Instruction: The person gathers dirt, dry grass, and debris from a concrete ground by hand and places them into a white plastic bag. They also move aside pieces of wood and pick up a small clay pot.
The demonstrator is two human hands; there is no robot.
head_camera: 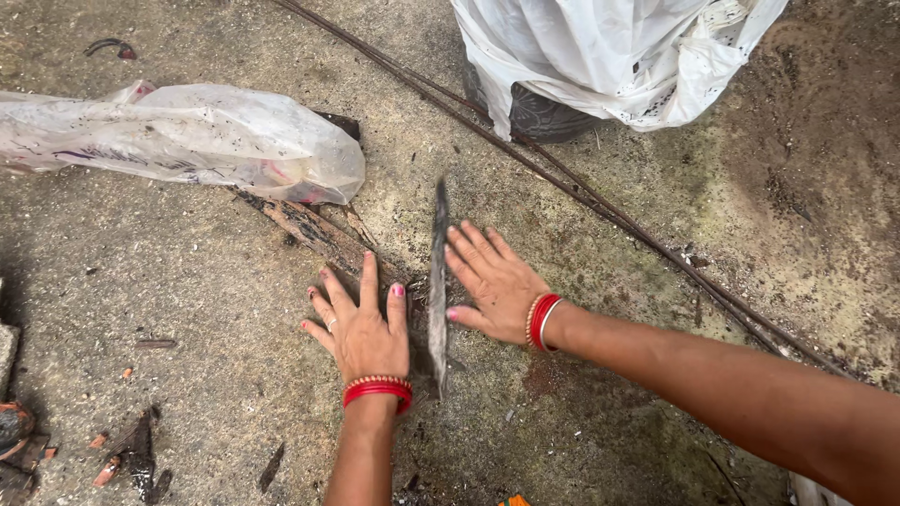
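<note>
Hands flat on rough concrete ground point(187, 281), seen from above. We see the left hand point(361, 323) with fingers spread and released, palm down, wearing red bangles point(378, 390) at the wrist. The right hand point(492, 279) lies likewise open, fingers extended toward the far left, with red and white bangles point(541, 321) on its wrist. Between the two hands stands a thin dark slab of wood or bark point(438, 286), set on edge and running from near to far; both hands lie just beside it, and we cannot tell whether either touches it. Far left of the hands lies a crumpled translucent plastic bag point(187, 141), over a strip of bark point(309, 230). At the far right sits a white sack point(609, 56). Thin metal rods point(600, 201) cross the ground diagonally.
</note>
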